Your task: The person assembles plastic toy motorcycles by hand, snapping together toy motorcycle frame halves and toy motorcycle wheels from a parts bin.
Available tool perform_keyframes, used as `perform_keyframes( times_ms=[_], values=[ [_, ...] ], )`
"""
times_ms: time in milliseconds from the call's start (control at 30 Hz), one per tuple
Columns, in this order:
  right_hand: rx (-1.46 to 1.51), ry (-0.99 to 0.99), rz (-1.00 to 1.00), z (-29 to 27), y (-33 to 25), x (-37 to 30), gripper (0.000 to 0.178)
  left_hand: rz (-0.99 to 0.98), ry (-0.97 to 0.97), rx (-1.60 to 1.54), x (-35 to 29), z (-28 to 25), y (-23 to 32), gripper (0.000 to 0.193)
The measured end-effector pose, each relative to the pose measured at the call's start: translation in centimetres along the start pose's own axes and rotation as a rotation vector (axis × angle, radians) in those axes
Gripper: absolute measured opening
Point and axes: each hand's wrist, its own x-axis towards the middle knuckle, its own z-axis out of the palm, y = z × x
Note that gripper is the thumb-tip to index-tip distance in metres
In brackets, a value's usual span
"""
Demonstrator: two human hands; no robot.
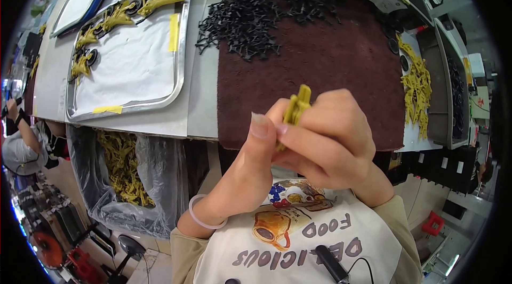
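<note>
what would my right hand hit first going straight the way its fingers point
Likely your left hand, at its thumb, just ahead of the right hand; they may already touch, depth being unclear.

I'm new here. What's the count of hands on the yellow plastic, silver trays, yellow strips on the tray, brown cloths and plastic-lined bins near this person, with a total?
Hands (left hand, right hand) on yellow plastic: 2
Silver tray: 1
Yellow strips: 2
Brown cloth: 1
Plastic-lined bin: 1
Total: 7
</note>
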Motion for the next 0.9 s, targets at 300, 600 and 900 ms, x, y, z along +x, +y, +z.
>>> perform_keyframes(
  times_ms=[300, 600, 900],
  values=[
    [0.002, 0.07, 0.001, -3.1, 0.5, -2.6, 0.025, 0.133, -0.016, 0.268, 1.7, 0.9, -1.5, 0.075],
    [0.042, 0.117, 0.069, -4.5, 1.0, -3.7, 0.027, -0.07, -0.06, 0.195, 2.4, 2.4, -0.4, 0.075],
    [0.362, 0.431, 0.354, -7.8, 2.0, -5.4, 0.015, -0.06, 0.287, -0.022, 3.4, 0.2, 0.0, 0.081]
  ],
)
